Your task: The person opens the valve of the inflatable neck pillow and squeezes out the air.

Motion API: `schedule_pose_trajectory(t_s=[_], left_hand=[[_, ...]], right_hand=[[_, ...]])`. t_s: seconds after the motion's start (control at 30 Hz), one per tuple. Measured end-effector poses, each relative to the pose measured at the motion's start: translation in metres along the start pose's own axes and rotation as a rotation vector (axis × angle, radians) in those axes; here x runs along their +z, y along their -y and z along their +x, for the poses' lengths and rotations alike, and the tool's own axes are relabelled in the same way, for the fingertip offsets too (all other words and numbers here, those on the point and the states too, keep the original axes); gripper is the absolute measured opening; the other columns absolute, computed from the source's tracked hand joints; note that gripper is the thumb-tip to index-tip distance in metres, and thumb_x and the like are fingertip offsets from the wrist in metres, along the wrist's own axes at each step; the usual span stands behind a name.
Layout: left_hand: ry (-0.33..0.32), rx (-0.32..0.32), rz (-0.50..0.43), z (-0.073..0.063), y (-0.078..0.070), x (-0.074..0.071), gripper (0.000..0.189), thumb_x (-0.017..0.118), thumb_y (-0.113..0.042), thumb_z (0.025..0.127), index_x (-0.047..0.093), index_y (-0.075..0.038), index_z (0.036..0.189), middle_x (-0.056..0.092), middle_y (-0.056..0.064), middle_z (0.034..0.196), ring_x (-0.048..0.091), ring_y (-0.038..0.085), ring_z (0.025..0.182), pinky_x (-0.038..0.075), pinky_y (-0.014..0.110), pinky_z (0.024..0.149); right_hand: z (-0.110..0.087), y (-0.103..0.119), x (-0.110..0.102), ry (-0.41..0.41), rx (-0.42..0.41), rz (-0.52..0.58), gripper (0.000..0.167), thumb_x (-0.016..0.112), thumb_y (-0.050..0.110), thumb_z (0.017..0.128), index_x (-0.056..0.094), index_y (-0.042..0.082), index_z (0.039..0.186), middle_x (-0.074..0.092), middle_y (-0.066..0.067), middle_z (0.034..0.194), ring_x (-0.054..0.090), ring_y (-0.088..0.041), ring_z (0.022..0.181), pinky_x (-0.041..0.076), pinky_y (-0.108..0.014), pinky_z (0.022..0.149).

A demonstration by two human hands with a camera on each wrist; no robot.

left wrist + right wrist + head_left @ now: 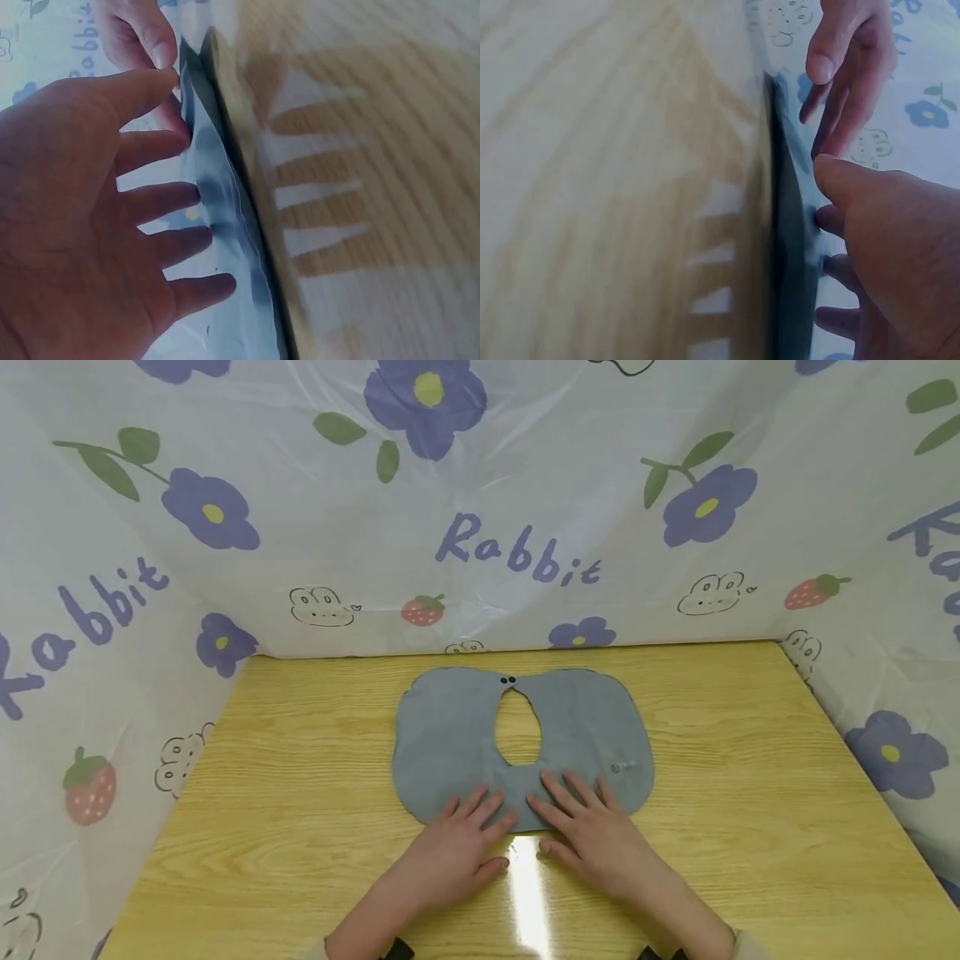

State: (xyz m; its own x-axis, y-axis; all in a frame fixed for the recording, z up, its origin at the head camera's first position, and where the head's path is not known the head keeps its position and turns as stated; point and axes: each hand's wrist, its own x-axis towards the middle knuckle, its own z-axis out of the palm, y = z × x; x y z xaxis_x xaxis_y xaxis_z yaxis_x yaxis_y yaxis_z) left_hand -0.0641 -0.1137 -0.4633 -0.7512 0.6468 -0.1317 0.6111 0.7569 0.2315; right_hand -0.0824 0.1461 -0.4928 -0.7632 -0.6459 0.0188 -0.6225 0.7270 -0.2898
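Note:
A grey-blue cloth bib lies spread flat on the wooden table, its oval neck hole in the middle. Two dark snaps join its ends at the far side. My left hand rests its spread fingertips on the near edge, left of centre. To its right, my right hand touches the same edge with fingers spread. In the left wrist view the left fingertips meet the cloth surface. The right wrist view shows the bib's edge slightly thick above the tabletop. A small pale mark sits on the bib's right half.
The wooden table has a bright light reflection at its near middle. Around its back and sides hangs a white curtain printed with purple flowers, strawberries, rabbits and lettering.

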Motion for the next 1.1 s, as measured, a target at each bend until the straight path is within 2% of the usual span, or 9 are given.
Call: schedule_pose_trajectory(t_s=[0.37,0.6,0.73,0.87,0.9,0.97,1.1], left_hand=[[0.052,-0.016,0.036,0.005,0.000,0.006,0.052,0.060,-0.043,0.103,0.056,-0.020,0.150,0.040,0.008,0.161,0.036,0.037,0.147,0.040,0.060,0.109],[0.048,-0.029,0.053,0.005,-0.002,0.006,0.053,0.065,-0.043,0.100,0.059,-0.021,0.148,0.043,0.008,0.159,0.038,0.038,0.146,0.041,0.061,0.108],[0.047,-0.030,0.037,0.006,-0.002,0.005,0.051,0.065,-0.042,0.101,0.059,-0.021,0.147,0.044,0.008,0.158,0.039,0.038,0.146,0.041,0.063,0.107],[0.097,-0.027,-0.010,0.010,0.002,-0.001,0.048,0.062,-0.041,0.103,0.060,-0.022,0.147,0.045,0.006,0.158,0.039,0.037,0.146,0.040,0.063,0.107],[0.100,-0.016,-0.021,0.012,0.005,-0.004,0.046,0.061,-0.040,0.104,0.061,-0.021,0.146,0.049,0.006,0.155,0.043,0.035,0.143,0.042,0.061,0.107],[0.078,0.020,-0.046,0.017,0.011,-0.011,0.042,0.062,-0.036,0.104,0.065,-0.016,0.141,0.059,0.006,0.144,0.055,0.030,0.133,0.048,0.053,0.103],[-0.084,0.112,-0.104,0.033,0.029,-0.030,0.031,0.064,-0.024,0.104,0.070,-0.007,0.128,0.070,0.006,0.120,0.069,0.022,0.106,0.056,0.040,0.088]], right_hand=[[-0.002,0.004,0.006,0.046,0.016,0.031,0.064,0.052,0.052,0.104,0.044,0.019,0.158,0.025,-0.007,0.168,0.023,-0.042,0.152,0.023,-0.073,0.112],[-0.001,0.007,0.005,0.070,0.021,0.035,0.065,0.052,0.053,0.104,0.043,0.018,0.158,0.026,-0.011,0.167,0.022,-0.043,0.151,0.022,-0.073,0.112],[-0.002,0.008,0.004,0.110,0.035,0.056,0.068,0.051,0.054,0.104,0.040,0.017,0.160,0.023,-0.014,0.167,0.017,-0.044,0.153,0.018,-0.074,0.113],[0.000,0.005,-0.002,0.147,0.030,0.096,0.066,0.049,0.053,0.105,0.040,0.017,0.160,0.023,-0.014,0.167,0.017,-0.044,0.153,0.019,-0.074,0.112],[0.001,0.003,-0.005,0.150,0.018,0.104,0.065,0.048,0.053,0.106,0.042,0.017,0.159,0.026,-0.014,0.166,0.020,-0.044,0.152,0.021,-0.074,0.111],[0.005,-0.001,-0.013,0.158,-0.001,0.131,0.062,0.048,0.051,0.107,0.047,0.014,0.156,0.033,-0.014,0.164,0.027,-0.043,0.150,0.025,-0.073,0.111],[0.020,-0.015,-0.031,0.109,-0.063,0.196,0.052,0.052,0.042,0.108,0.059,0.008,0.145,0.057,-0.012,0.147,0.051,-0.035,0.136,0.039,-0.060,0.109]])
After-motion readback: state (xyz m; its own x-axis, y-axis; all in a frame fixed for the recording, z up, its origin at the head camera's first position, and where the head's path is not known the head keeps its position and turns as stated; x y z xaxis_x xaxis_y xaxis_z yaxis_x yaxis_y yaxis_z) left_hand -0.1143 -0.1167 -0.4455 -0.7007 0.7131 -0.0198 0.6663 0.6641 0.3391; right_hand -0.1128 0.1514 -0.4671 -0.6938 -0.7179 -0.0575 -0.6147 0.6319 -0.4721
